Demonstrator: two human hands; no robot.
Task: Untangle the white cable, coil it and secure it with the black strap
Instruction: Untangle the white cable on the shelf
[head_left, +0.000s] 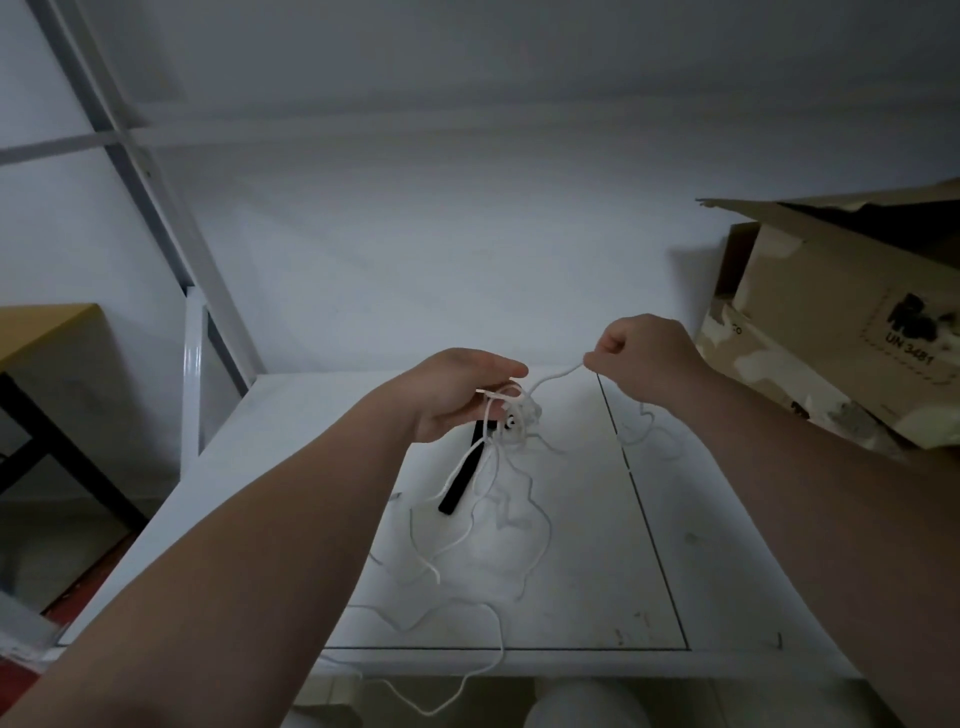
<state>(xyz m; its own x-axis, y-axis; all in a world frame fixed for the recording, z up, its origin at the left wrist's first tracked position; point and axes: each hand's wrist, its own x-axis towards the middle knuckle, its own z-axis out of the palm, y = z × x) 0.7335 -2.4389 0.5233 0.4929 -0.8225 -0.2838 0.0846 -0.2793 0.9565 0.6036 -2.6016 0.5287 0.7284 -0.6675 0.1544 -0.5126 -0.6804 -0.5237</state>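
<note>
Head view: left hand (457, 395) grips white cable (521, 413) tangle, black strap (460, 483) hanging; right hand (644, 353) pinches one strand near cardboard box (831, 312).

**One head-worn view, tilted down**

A single wide-angle camera at the person's head faces forward and down, close over the white surface (623, 571), with the left grip (457, 395) and right grip (644, 358) at mid-frame and the back wall (467, 208) filling the top.

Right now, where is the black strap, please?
Centre of the head view: the black strap runs down from the left hand, among the white cable loops, over the white table.
</note>
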